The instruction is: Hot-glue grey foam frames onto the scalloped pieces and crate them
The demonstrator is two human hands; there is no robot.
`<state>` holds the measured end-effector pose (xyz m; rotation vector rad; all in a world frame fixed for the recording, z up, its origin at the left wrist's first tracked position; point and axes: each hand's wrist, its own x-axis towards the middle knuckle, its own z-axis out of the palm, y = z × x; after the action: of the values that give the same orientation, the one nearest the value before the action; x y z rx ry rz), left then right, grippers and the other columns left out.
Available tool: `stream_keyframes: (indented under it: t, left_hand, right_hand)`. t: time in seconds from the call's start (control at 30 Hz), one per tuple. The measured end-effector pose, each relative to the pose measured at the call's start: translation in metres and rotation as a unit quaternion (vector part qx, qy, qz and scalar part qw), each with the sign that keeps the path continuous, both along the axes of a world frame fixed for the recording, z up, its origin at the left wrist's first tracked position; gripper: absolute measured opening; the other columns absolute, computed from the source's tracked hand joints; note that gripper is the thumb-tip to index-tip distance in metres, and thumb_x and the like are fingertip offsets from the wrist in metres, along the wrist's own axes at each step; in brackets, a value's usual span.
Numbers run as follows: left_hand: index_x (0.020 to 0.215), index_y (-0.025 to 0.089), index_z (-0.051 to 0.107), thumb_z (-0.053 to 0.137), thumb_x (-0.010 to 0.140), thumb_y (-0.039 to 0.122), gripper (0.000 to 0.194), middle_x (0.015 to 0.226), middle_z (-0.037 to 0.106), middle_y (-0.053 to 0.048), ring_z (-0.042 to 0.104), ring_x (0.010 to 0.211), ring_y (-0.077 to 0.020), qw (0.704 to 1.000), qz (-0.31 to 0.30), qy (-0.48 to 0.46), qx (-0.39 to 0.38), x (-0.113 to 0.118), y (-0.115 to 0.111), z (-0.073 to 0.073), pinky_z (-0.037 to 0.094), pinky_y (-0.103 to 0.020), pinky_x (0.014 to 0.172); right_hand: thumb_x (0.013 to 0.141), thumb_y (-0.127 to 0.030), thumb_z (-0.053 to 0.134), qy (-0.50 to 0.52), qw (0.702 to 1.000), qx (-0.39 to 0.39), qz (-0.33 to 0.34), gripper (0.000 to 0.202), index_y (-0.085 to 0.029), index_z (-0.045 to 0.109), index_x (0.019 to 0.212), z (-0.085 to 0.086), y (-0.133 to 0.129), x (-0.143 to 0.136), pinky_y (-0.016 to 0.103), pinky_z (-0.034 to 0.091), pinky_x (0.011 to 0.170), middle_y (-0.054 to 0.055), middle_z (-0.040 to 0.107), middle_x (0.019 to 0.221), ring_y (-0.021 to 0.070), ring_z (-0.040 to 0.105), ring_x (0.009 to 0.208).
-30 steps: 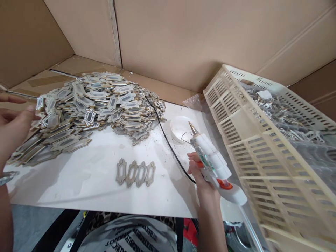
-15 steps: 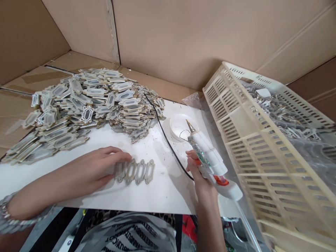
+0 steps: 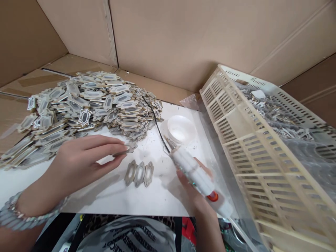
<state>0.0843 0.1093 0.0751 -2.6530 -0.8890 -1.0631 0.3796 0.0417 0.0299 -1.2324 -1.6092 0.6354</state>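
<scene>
My left hand (image 3: pixel 89 161) pinches one small ornate frame plate (image 3: pixel 128 148) between thumb and fingers, lifted above the white tabletop. In front of me three similar frame plates (image 3: pixel 139 174) lie side by side in a row, each with an oval opening. My right hand (image 3: pixel 193 189) is wrapped round a white hot glue gun (image 3: pixel 193 168). Its metal nozzle points up and to the left, beside the row and just left of a white round dish. A white glue stick (image 3: pixel 243 232) sticks out of the gun's rear. Some right-hand fingers are hidden behind the gun.
A large heap of frame plates (image 3: pixel 91 101) covers the table's back left. A black cord (image 3: pixel 157 126) runs from the heap toward the gun. The white dish (image 3: pixel 181 128) stands near a cream plastic crate (image 3: pixel 244 150) holding bagged metal pieces. Cardboard walls (image 3: pixel 168 45) enclose the back.
My left hand has lifted the leftmost frame plate off the row, leaving three. The glue gun has moved left and down, its nozzle now nearer the left hand.
</scene>
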Motion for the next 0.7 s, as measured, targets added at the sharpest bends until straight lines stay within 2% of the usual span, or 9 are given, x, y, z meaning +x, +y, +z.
stream_keyframes:
  t: [0.1,0.2,0.3,0.43,0.7]
  left_hand:
    - [0.09,0.019,0.067,0.075,0.088,0.016,0.009,0.088,0.075,-0.002,0.071,0.078,-0.0134,0.998,0.008,-0.009,0.068,0.016,0.004,0.009,0.055,-0.023,0.076]
    - [0.09,0.018,0.066,0.077,0.086,0.014,0.012,0.088,0.075,-0.003,0.071,0.078,-0.0154,0.995,0.011,-0.008,0.101,0.026,0.008,0.012,0.056,-0.025,0.072]
    - [0.091,0.019,0.067,0.077,0.086,0.016,0.011,0.089,0.076,-0.004,0.072,0.077,-0.0166,0.994,0.014,-0.005,0.108,0.031,0.01,0.011,0.058,-0.027,0.068]
    - [0.092,0.019,0.068,0.08,0.083,0.015,0.015,0.088,0.076,-0.004,0.072,0.076,-0.018,0.992,0.027,-0.001,0.125,0.032,0.012,0.008,0.059,-0.029,0.068]
    - [0.092,0.019,0.067,0.08,0.082,0.013,0.017,0.085,0.075,-0.003,0.071,0.075,-0.017,0.991,0.024,-0.009,0.134,0.035,0.01,0.007,0.058,-0.029,0.068]
  right_hand:
    - [0.091,-0.03,0.064,0.005,0.997,0.033,0.069,0.011,-0.023,0.069,0.084,0.0,0.001,0.0,0.029,0.057,0.066,0.005,0.073,0.09,0.0187,0.07,0.074]
    - [0.097,-0.028,0.057,0.006,0.994,0.046,0.098,0.017,-0.023,0.071,0.089,0.004,0.003,-0.002,0.028,0.057,0.069,0.005,0.072,0.09,0.0175,0.07,0.076]
    - [0.101,-0.029,0.052,-0.006,0.995,0.025,0.1,0.022,-0.023,0.072,0.097,0.007,0.003,-0.004,0.028,0.057,0.073,0.007,0.074,0.097,0.0178,0.072,0.082]
    - [0.099,-0.022,0.055,-0.033,0.995,0.006,0.09,0.018,-0.023,0.072,0.097,0.008,0.002,-0.004,0.027,0.057,0.075,0.007,0.075,0.101,0.0179,0.072,0.085]
    - [0.096,-0.02,0.054,-0.052,0.994,0.028,0.097,0.018,-0.022,0.072,0.098,0.009,0.006,-0.005,0.026,0.057,0.075,0.007,0.074,0.1,0.0178,0.072,0.084]
